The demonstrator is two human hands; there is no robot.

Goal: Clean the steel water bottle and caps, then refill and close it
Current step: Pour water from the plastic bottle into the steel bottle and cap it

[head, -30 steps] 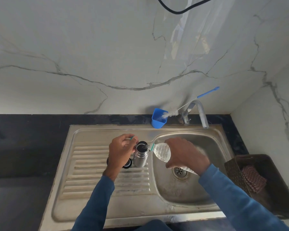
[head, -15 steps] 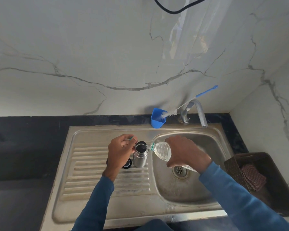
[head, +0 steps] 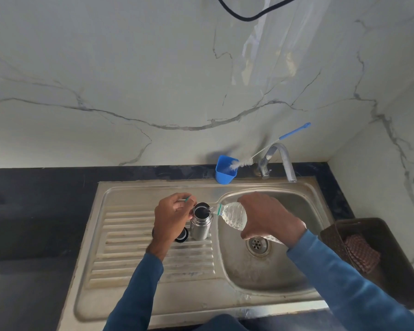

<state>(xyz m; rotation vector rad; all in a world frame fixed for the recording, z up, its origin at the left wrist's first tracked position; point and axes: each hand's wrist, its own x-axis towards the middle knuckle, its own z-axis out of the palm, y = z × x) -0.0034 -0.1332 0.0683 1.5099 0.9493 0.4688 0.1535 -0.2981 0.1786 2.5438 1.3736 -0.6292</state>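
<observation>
The open steel bottle (head: 201, 223) stands upright on the ribbed drainboard (head: 134, 235), just left of the basin. My right hand (head: 268, 218) grips a clear plastic water bottle (head: 232, 215), tipped so its neck rests over the steel bottle's mouth. Water is in the plastic bottle. My left hand (head: 173, 218) curls against the steel bottle's upper left side and pinches a small green cap (head: 188, 199). A black cap (head: 182, 235) lies on the drainboard, partly hidden under my left wrist.
The sink basin (head: 261, 271) with its drain lies to the right. A blue cup (head: 225, 170) holding a bottle brush (head: 268, 151) stands by the tap (head: 282, 161) at the back. A dark basket (head: 392, 259) with a checked cloth sits at the right.
Both hands and both bottles hold nearly the same pose; only the camera view shifts slightly.
</observation>
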